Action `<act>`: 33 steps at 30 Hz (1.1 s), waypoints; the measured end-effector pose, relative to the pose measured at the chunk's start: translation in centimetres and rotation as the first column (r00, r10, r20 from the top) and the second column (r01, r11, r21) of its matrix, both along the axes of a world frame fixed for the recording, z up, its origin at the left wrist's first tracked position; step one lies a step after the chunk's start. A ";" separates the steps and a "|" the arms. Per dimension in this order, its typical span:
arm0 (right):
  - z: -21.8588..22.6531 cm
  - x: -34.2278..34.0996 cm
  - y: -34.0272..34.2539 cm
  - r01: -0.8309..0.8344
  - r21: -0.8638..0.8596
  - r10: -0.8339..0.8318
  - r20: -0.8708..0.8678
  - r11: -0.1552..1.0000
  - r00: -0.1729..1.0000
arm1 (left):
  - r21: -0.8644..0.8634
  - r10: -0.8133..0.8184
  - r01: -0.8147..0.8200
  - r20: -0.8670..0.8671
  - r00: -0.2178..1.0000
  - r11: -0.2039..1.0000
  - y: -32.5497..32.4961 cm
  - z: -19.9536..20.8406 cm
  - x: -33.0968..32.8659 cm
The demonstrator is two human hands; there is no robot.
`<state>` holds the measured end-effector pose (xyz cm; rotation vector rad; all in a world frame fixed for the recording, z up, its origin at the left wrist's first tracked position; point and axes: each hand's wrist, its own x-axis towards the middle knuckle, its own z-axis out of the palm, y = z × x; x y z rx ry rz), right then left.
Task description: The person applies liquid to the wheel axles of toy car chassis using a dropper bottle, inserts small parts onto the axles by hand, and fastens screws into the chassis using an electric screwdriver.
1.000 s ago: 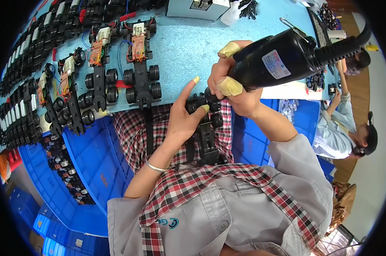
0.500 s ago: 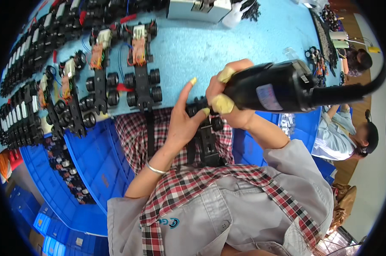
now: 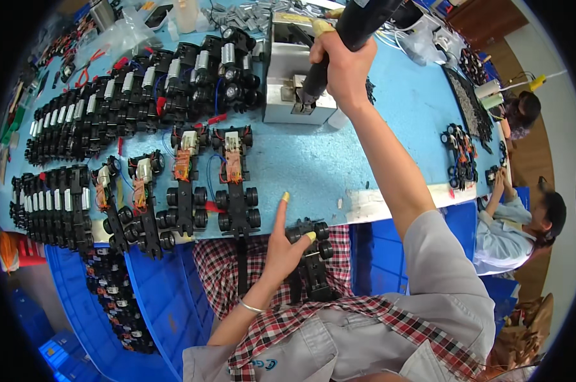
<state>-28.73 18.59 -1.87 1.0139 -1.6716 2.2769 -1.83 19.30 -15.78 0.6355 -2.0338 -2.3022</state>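
Head view: the blue surface (image 3: 339,159) carries rows of toy car chassis. Right hand (image 3: 345,67) grips a black electric screwdriver (image 3: 358,25) at a grey metal fixture box (image 3: 294,83); keep it upright. Left hand (image 3: 286,245), fingers loosely spread, steadies a black wheeled chassis (image 3: 310,261) on the lap.

We observe that the right hand (image 3: 346,63) has moved the black power screwdriver (image 3: 358,28) away from the toy car chassis (image 3: 310,258) at the near edge, up to the grey metal fixture (image 3: 294,95) at the far side of the surface (image 3: 313,165). The arm is now extended. The left hand (image 3: 284,245) no longer presses beside the tool; its index finger is raised.
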 end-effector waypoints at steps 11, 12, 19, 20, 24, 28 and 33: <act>-3.3 12.4 7.5 -0.379 0.037 0.320 0.463 0.925 0.827 | 0.025 0.049 -0.048 -0.036 0.998 0.999 0.0 0.2 -0.7; -3.9 13.4 7.8 -0.380 0.002 0.333 0.480 0.925 0.812 | 0.071 0.050 -0.049 -0.010 0.999 0.996 0.1 -0.1 -0.6; -5.6 15.5 7.7 -0.390 -0.024 0.359 0.447 0.920 0.819 | 0.156 0.034 -0.033 -0.008 0.999 0.987 0.2 -0.5 -0.4; -5.6 15.6 7.8 -0.388 0.062 0.329 0.420 0.920 0.846 | 0.125 0.032 -0.028 -0.033 0.999 0.992 0.3 -1.0 -0.4; -6.4 15.9 8.1 -0.404 0.344 0.378 0.141 0.848 0.915 | 0.105 0.070 -0.059 -0.106 0.992 0.993 0.4 -2.0 -0.4; -6.6 15.8 8.1 -0.330 0.444 0.361 0.018 0.833 0.933 | 0.144 0.042 -0.028 -0.093 0.995 0.989 0.2 -1.8 -0.6; -7.0 17.0 8.5 -0.291 0.403 0.291 0.062 0.868 0.955 | 0.020 0.010 -0.008 -0.079 0.997 1.000 0.1 -1.2 -0.2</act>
